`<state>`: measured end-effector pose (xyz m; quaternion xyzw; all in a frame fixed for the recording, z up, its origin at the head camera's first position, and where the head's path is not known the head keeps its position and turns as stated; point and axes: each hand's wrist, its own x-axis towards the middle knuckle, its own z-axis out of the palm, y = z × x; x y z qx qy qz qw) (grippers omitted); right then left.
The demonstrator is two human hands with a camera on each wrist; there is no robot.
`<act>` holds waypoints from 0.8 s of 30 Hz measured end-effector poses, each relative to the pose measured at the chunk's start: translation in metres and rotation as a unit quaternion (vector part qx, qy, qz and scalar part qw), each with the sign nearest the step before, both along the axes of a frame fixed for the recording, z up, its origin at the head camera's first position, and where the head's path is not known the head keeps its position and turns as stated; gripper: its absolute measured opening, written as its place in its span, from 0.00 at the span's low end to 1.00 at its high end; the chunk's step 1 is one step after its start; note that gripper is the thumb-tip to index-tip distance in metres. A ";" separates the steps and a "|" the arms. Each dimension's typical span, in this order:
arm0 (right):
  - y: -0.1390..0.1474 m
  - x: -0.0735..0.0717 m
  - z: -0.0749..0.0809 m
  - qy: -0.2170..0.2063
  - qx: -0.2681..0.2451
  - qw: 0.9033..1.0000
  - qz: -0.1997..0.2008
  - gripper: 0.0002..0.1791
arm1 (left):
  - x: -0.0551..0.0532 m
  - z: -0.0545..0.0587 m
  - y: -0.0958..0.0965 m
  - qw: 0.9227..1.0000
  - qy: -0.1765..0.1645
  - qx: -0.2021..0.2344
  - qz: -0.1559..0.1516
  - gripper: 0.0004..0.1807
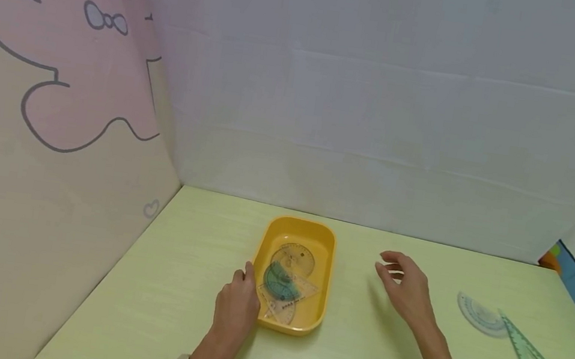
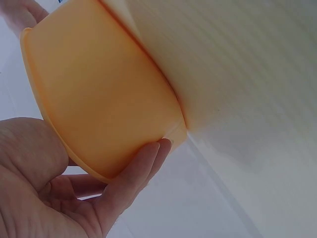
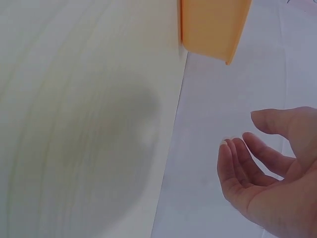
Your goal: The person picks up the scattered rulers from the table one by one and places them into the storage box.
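Observation:
A yellow plastic tray [image 1: 315, 316] sits on the table, holding several see-through drawing tools. Among them are a round clear protractor [image 1: 304, 257], a teal protractor [image 1: 279, 284] and a clear set square [image 1: 308, 289], overlapping one another. My left hand [image 1: 237, 306] grips the tray's left side; in the left wrist view, the thumb lies at the rim and fingers press the outer wall [image 2: 109, 89]. To the right of the tray, my right hand [image 1: 408, 289] hovers over the table with fingers loosely bent and nothing between them, apart from the tray in the right wrist view.
At the right of the table lie a clear half-round protractor [image 1: 482, 317] and a green triangular set square [image 1: 529, 354], close together. A white sheet [image 1: 382, 125] hangs behind the table. A panel with a pink cartoon figure [image 1: 91, 56] stands at the left.

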<state>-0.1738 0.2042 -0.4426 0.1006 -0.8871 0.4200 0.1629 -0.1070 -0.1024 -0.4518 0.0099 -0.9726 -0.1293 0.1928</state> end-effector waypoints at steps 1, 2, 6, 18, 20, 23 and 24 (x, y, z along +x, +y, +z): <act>0.001 0.000 0.000 -0.001 0.001 1.000 -0.003 0.15 | 0.000 0.000 0.000 1.000 0.001 0.000 0.000 0.22; 0.002 0.001 -0.001 -0.001 0.002 1.000 -0.005 0.15 | 0.000 0.000 0.000 1.000 0.001 0.000 0.000 0.22; 0.009 0.002 -0.001 -0.005 0.009 1.000 -0.012 0.15 | 0.000 0.000 0.000 1.000 -0.001 0.001 -0.001 0.21; 0.032 0.009 -0.001 -0.025 0.035 0.999 -0.024 0.18 | 0.000 0.000 -0.001 1.000 -0.004 -0.002 0.001 0.22; 0.036 0.009 -0.002 -0.025 0.038 0.999 -0.025 0.18 | 0.000 0.000 -0.001 1.000 -0.004 -0.005 0.002 0.22; 0.042 0.010 -0.003 -0.028 0.044 0.998 -0.026 0.18 | 0.000 0.000 -0.001 1.000 -0.004 -0.005 0.003 0.22; 0.044 0.010 -0.004 -0.028 0.045 0.998 -0.027 0.18 | 0.000 0.001 0.000 1.000 -0.004 -0.005 0.003 0.22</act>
